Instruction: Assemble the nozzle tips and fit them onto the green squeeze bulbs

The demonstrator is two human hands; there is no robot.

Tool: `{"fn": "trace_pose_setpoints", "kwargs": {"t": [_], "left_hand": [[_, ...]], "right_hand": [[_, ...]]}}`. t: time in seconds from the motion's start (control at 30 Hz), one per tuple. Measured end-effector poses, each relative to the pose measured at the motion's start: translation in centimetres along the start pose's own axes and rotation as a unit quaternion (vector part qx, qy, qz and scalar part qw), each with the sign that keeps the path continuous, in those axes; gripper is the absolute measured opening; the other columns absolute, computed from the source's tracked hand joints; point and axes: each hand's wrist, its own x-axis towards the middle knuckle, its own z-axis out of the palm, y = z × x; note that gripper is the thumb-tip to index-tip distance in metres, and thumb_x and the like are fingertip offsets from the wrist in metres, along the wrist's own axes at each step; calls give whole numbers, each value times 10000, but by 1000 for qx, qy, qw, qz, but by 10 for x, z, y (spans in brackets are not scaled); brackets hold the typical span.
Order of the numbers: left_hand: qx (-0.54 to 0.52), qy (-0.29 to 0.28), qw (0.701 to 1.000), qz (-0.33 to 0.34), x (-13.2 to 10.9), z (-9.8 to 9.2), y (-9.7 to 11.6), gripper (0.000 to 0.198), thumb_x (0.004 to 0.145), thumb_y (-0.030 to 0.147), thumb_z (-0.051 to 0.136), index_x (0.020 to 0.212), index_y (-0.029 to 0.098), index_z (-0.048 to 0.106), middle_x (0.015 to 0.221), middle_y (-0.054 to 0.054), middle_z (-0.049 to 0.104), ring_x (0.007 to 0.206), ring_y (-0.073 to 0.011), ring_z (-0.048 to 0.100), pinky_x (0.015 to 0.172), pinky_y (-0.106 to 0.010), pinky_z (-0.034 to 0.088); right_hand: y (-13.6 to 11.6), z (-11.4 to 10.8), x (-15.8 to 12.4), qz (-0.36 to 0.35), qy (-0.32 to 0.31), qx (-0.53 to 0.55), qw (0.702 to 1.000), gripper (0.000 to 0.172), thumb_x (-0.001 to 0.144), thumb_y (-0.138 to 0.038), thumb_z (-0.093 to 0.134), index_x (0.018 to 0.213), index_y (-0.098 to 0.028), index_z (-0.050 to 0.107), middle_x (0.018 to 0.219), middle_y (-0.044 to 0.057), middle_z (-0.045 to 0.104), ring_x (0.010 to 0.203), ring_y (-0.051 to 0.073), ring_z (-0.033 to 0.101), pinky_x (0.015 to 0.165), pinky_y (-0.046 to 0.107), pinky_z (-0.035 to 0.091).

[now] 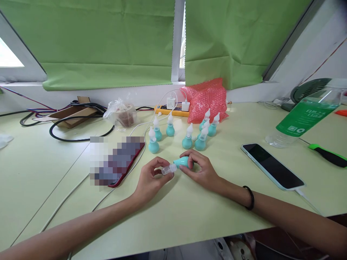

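Note:
My left hand (149, 177) pinches the clear plastic tip (167, 169) of a small teal bulb aspirator (182, 162) that lies sideways just above the table. My right hand (200, 169) grips the teal bulb end of the same piece. The two hands meet in the middle of the pale green table (189, 209). Behind them stand several more teal bulbs with white tips (187, 139), upright in a loose group. A black band (249, 197) circles my right wrist.
A red-cased phone (119, 162) lies left of my hands, a light-blue phone (271, 165) on a cable to the right. Pink bubble wrap (207, 98), a power strip (173, 110), a tape roll in a bag (122, 115), a cardboard box (71, 116), a green-labelled bottle (305, 116) and a green-handled tool (328, 154) ring the table.

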Motion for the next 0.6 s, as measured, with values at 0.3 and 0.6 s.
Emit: {"fn": "trace_pose_setpoints", "kwargs": {"t": [0.3, 0.6], "left_hand": [[-89, -56, 994, -37, 0, -1, 5, 240, 698, 247, 600, 902, 122, 579, 688, -16, 572, 585, -104, 519, 569, -236, 449], [-146, -65, 985, -65, 2, -2, 3, 238, 686, 240, 612, 882, 110, 575, 652, -22, 592, 555, -107, 521, 548, -245, 447]], "right_hand": [[-4, -8, -2, -11, -8, 3, 1000, 146, 726, -208, 504, 862, -199, 453, 784, 19, 487, 699, 141, 474, 631, 274, 402], [-7, -8, -2, -83, -20, 29, 996, 193, 682, -167, 542, 858, -194, 468, 781, 27, 466, 725, 154, 475, 650, 301, 415]]}}
